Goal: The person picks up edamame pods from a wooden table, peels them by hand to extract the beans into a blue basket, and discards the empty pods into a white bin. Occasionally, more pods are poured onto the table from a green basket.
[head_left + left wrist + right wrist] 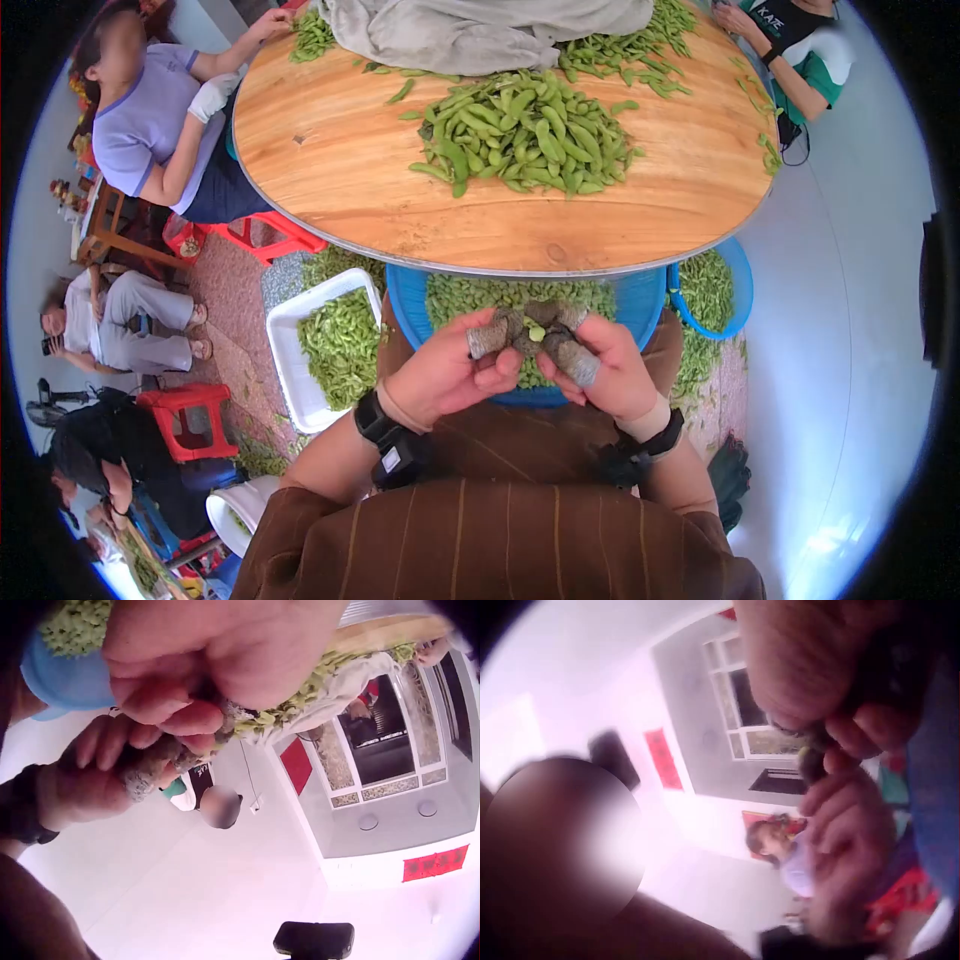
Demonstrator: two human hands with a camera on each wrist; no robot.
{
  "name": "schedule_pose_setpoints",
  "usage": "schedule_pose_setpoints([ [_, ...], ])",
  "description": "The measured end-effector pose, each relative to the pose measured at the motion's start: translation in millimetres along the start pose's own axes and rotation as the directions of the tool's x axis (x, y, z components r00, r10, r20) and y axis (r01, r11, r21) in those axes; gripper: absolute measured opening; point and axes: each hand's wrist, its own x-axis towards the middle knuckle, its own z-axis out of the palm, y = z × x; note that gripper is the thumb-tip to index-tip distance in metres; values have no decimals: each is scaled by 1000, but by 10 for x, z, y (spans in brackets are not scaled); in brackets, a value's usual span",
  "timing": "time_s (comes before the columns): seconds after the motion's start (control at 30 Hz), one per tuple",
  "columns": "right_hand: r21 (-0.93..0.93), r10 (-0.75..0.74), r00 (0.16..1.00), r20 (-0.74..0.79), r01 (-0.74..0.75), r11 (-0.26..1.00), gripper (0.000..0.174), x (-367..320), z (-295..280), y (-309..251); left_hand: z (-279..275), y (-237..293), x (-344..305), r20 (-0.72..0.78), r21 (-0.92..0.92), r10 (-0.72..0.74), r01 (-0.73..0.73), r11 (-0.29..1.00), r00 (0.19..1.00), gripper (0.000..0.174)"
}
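A small green pod [536,333] is pinched between the wrapped fingertips of both hands, held above the blue basin [408,300] of greens at the person's lap, just on the near side of the table edge. The left hand [445,372] curls thumb and forefinger on the pod's left end, and the right hand [610,372] grips its right end the same way. The grey fingertip wraps [487,338] look bulky, so the pod may slip as it is split. A bean could then pop sideways past the basin's rim, toward the white tray [285,360] at the left or onto the floor. Farther off, the heap of pods [525,135] lies on the round wooden table [330,150].
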Motion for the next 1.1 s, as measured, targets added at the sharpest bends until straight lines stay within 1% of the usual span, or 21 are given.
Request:
schedule_pose_setpoints([
  [0.03,-273,-194,981,-8,184,944,25,43,-11,67,-77,-32,59,175,-497,-38,121,859,984,10],
  [0.17,-468,-343,939,-30,290,835,25,114,-77,190,-87,-130,159,50,-403,-79,93,911,996,15],
  [0.23,-340,-157,976,-149,99,935,27,163,-90,187,-54,-117,175,-170,-72,-88,77,994,981,17],
  [0.37,-427,-153,968,-197,56,903,19,241,-132,243,-98,-136,147,-224,-92,-47,27,995,973,16],
  [0.4,-429,-149,971,-187,56,902,19,250,-132,234,-191,-146,134,-107,-249,-39,11,969,994,15],
  [0.43,-565,-228,962,-150,106,818,18,250,-126,219,-272,-146,94,10,-400,-9,12,916,1000,14],
  [0.47,-687,-302,948,-97,156,709,17,256,-113,194,-343,-132,22,4,-406,0,2,914,1000,14],
  [0.5,-693,-302,950,-82,164,702,17,269,-100,158,-398,-83,-74,-105,-278,24,-52,959,994,15],
  [0.57,-847,-458,882,109,324,422,17,284,-58,79,-516,34,-314,-327,56,70,-55,997,942,19],
  [0.6,-846,-411,908,85,283,452,18,290,-28,52,-603,105,-448,-436,243,99,11,970,894,21],
  [0.63,-846,-412,906,98,294,445,18,327,-10,-6,-737,179,-596,-480,602,159,192,775,863,23],
  [0.67,-895,-380,920,98,249,370,18,364,10,-68,-863,233,-741,-497,822,230,370,432,837,25],
  [0.7,-935,-348,933,93,201,291,17,405,36,-117,-998,179,-864,-502,819,233,372,436,833,25],
  [0.73,-935,-346,933,99,207,290,17,474,83,-158,-1128,60,-968,-512,852,432,502,148,742,25],
  [0.77,-927,-401,912,85,220,303,18,580,154,-208,-1229,-29,-1031,-439,762,618,635,-128,652,25],
  [0.8,-920,-455,888,69,233,315,19,701,227,-254,-1208,4,-1044,-441,760,623,638,-124,647,25],
  [0.83,-920,-456,887,75,238,312,19,826,298,-299,-1147,57,-1040,-446,839,607,544,27,658,24],
  [0.87,-934,-554,827,96,267,238,20,961,368,-350,-1099,86,-1017,-447,884,592,431,179,671,24],
  [1.0,-953,-754,641,142,294,71,26,1582,454,-505,-864,89,-738,-348,932,593,336,136,726,19],
  [1.03,-953,-757,637,147,296,64,26,1678,447,-508,-736,141,-674,-293,954,588,273,126,754,17],
  [1.1,-989,-640,767,45,123,77,26,1808,435,-525,-643,187,-564,-229,973,588,203,112,776,15],
])
